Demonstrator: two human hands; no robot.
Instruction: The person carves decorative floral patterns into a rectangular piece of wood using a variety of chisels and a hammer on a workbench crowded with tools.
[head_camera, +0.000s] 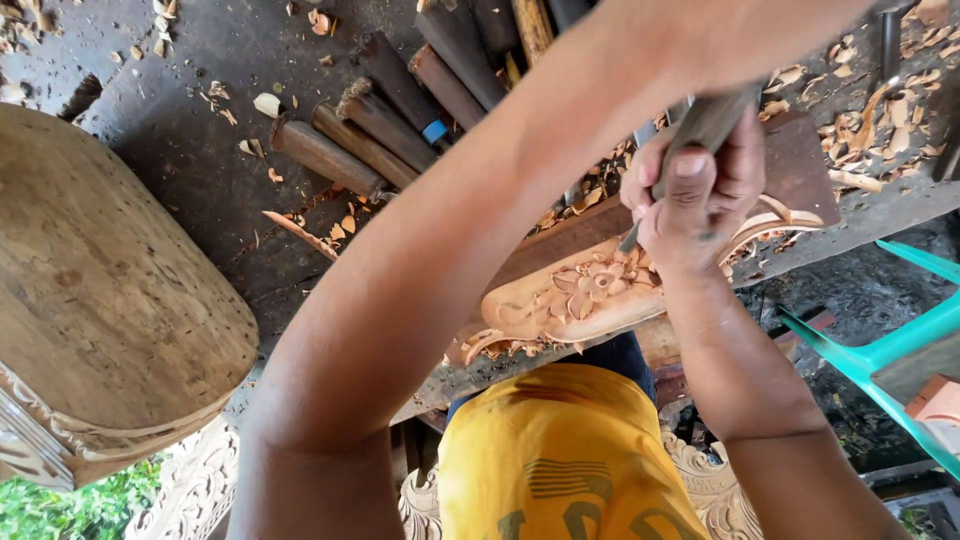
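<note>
We see our right hand (700, 200) right of the frame's centre, its grip wrapped tight around the wooden handle of a chisel (700, 130). The chisel slants down to the left, and its thin metal tip rests on the carved panel (580, 295) just below the hand, beside a flower cut in relief. The panel is pale wood with leaves and scrolls, lying across the middle of the frame on the dark tabletop (200, 170).

Our left arm (450, 260) crosses the picture from the lower left to the top right, and its hand passes out of the frame at the top edge, so we cannot tell how that grip stands.

In the upper middle, a row of spare chisels (380, 130) with dark, worn wooden handles lies on the tabletop, one with a blue band. Pale wood chips (880, 110) are scattered over the upper right and the upper left, and more gather around the panel's edges.

At the left, a large rounded wooden piece (100, 290) with a carved rim fills that side. At the bottom centre we see our yellow shirt (560, 460), with carved pale wood showing beside it. A teal plastic chair (890, 350) stands at the right edge, well apart from the panel.
</note>
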